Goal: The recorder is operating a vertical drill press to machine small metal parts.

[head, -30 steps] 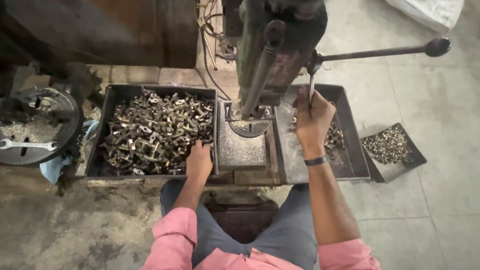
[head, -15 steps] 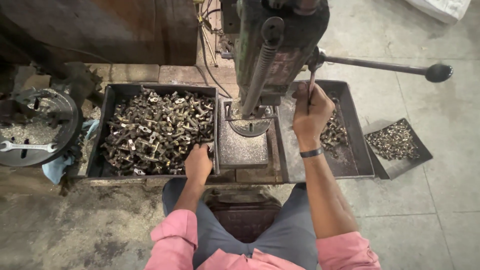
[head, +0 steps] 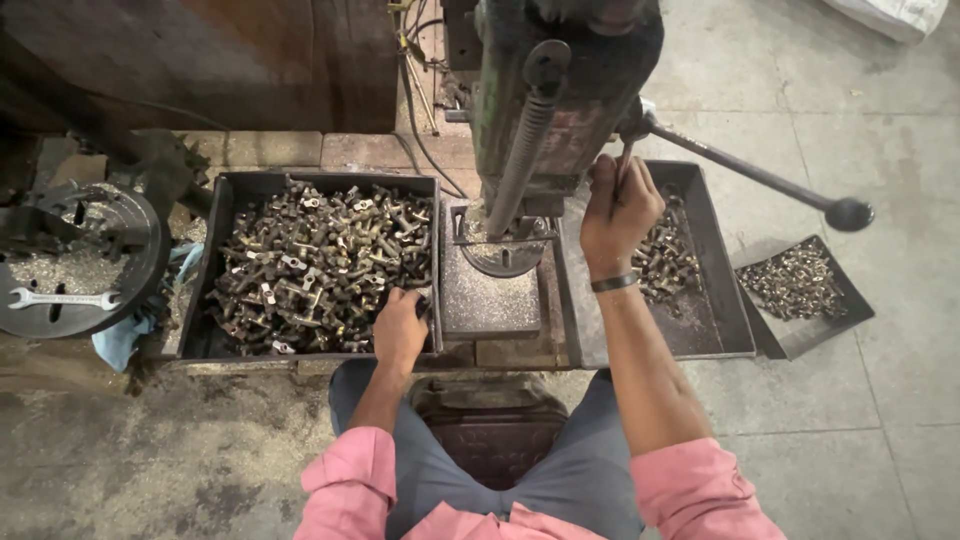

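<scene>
Concrete floor (head: 900,130), three metal trays (head: 222,200), brick ledge (head: 350,150)

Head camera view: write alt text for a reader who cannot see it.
A seated person's right hand grips a thin lever on a drill press, while the left hand reaches into a black tray heaped with small metal parts. Two further trays of parts sit to the right.
</scene>
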